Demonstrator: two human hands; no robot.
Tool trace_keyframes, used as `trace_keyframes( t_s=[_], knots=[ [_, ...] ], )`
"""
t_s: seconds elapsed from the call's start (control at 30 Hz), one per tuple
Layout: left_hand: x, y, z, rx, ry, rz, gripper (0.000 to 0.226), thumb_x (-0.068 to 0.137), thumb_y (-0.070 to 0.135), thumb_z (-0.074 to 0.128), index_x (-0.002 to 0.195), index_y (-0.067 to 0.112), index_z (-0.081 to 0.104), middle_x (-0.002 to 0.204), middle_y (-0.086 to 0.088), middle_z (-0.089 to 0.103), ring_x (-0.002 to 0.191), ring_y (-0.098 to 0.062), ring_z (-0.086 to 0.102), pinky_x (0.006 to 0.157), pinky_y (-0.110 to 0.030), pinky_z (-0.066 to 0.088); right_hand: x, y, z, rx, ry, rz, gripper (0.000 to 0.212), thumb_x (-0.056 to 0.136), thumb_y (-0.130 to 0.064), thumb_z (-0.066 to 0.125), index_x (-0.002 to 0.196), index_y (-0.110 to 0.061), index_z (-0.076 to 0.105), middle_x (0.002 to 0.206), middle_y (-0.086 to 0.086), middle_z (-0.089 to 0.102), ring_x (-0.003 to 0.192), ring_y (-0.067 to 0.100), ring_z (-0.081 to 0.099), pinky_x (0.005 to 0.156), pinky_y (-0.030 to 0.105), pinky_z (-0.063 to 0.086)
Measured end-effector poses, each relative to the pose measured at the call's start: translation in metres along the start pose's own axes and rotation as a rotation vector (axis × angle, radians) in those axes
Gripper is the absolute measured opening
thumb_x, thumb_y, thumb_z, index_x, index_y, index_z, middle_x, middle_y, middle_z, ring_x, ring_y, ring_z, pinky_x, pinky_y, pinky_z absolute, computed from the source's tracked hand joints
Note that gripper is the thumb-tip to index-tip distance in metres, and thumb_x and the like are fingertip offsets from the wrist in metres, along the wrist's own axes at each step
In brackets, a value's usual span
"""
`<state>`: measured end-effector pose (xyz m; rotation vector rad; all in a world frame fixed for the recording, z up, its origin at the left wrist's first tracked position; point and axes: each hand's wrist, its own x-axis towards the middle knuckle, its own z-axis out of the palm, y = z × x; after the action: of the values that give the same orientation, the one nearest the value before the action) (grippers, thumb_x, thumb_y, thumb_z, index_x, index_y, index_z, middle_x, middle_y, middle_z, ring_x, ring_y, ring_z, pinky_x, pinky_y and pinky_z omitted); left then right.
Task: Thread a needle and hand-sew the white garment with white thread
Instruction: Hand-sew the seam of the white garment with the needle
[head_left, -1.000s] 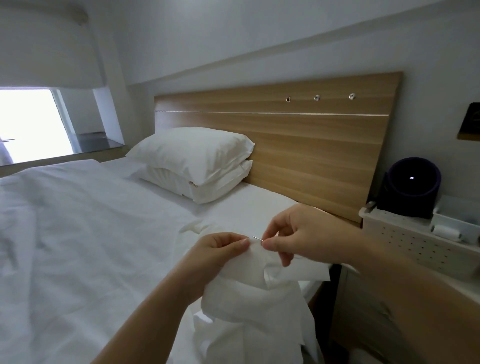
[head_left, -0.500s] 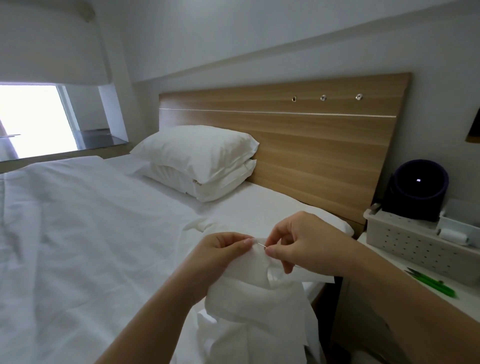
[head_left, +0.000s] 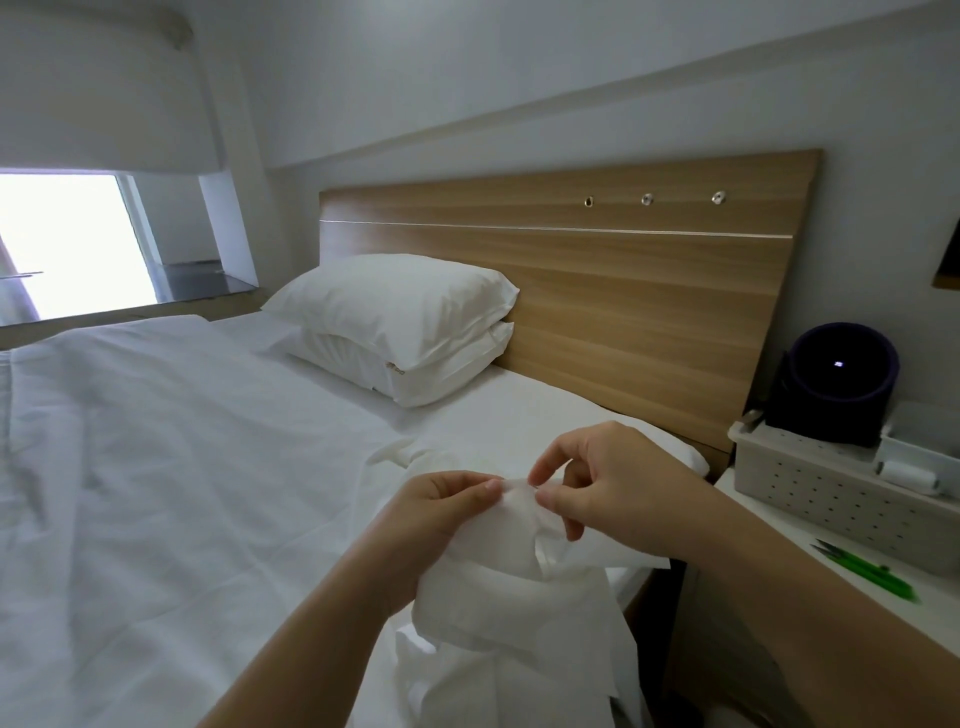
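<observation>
— While the person holds it up at the bed's (head_left: 156, 467) right edge, how is that white garment (head_left: 509, 587) likely to handle?

— Light and very soft, by the look. It sags in loose folds below the hands and keeps no shape of its own. It probably wants holding close to the sewing spot, one pinch on each side, to keep that bit taut.

— Is that how the hands sit?

— Nearly. The left hand (head_left: 431, 514) grips a bunched fold from below, fingers curled round it. The right hand (head_left: 618, 493) pinches the tip of that same fold between thumb and forefinger. The two holds almost touch.

— And the needle?

— Too fine to make out, and the thread too. Whether the right pinch has a needle in it cannot be told.

— How does the cloth look?

— Plain white, thin, matt and creased, with one flat edge jutting toward the desk (head_left: 779, 540). It barely stands apart from the white sheet behind it. A spool of white thread (head_left: 906, 475) rests at the basket (head_left: 810, 483) by the desk's far edge, and green snips (head_left: 865, 569) lie nearer its middle.
</observation>
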<state>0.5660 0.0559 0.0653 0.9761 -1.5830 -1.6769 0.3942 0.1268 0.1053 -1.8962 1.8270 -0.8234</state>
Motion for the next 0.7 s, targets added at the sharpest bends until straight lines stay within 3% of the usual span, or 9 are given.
trace_keyframes(
  t_s=[0.13,0.27,0.37,0.47,0.7],
  knots=[
    [0.003,-0.003,-0.003,-0.052,-0.012,-0.049,0.016,0.086,0.023,0.066,0.080,0.016,0.079,0.083,-0.008,0.074,0.076,-0.018,0.070,0.073,-0.035,0.056,0.000,0.003,-0.006,0.012,0.011,0.029,0.008,0.090,-0.024,0.064,0.097,-0.023,0.065,0.056,-0.008,0.067,0.048,-0.001,0.053,0.053,0.016,0.045],
    [0.004,-0.006,-0.006,-0.094,-0.026,-0.078,0.025,0.071,0.031,0.069,0.086,0.013,0.079,0.089,-0.012,0.074,0.081,-0.022,0.070,0.074,-0.036,0.056,0.000,0.004,-0.008,0.021,0.034,0.024,0.009,0.090,-0.028,0.064,0.099,-0.025,0.064,0.062,-0.010,0.070,0.057,0.006,0.062,0.063,0.020,0.052],
    [0.006,-0.008,-0.008,-0.103,-0.043,-0.090,0.028,0.071,0.031,0.069,0.089,0.012,0.078,0.092,-0.014,0.074,0.084,-0.025,0.070,0.077,-0.038,0.056,0.001,0.002,-0.002,0.058,0.038,0.017,0.003,0.089,-0.028,0.066,0.091,-0.025,0.065,0.066,-0.011,0.071,0.072,0.016,0.069,0.078,0.037,0.056],
    [0.006,-0.008,-0.008,-0.119,-0.055,-0.085,0.027,0.073,0.029,0.068,0.090,0.010,0.077,0.090,-0.014,0.073,0.081,-0.024,0.069,0.078,-0.038,0.057,0.001,-0.001,0.004,0.049,0.012,0.011,0.004,0.088,-0.026,0.067,0.084,-0.023,0.066,0.064,-0.009,0.071,0.074,0.025,0.068,0.077,0.044,0.056],
    [0.005,-0.010,-0.009,-0.101,-0.046,-0.067,0.029,0.073,0.029,0.068,0.093,0.009,0.075,0.087,-0.013,0.073,0.077,-0.021,0.069,0.075,-0.036,0.057,0.002,-0.003,0.009,0.018,-0.015,0.011,0.005,0.087,-0.026,0.067,0.084,-0.022,0.067,0.060,-0.007,0.070,0.056,0.004,0.061,0.072,0.032,0.055]
  ],
)
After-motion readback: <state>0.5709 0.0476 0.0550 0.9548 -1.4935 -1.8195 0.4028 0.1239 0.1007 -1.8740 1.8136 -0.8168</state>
